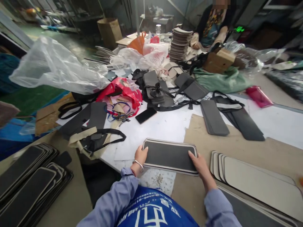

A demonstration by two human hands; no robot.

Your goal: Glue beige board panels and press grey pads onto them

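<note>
A small stack of dark grey rounded panels with pale edges lies between my hands at the table's front. My left hand grips its left end, thumb on top; a bracelet circles that wrist. At the right end my right hand holds on the same way, thumb over the top and fingers out of sight beneath. To the right lie beige panels fanned in a pile, above more dark panels.
At left, more dark panels lie stacked. Ahead are a phone, a red plastic bag, black straps and grey strips. A tall panel stack stands at the back, near another person.
</note>
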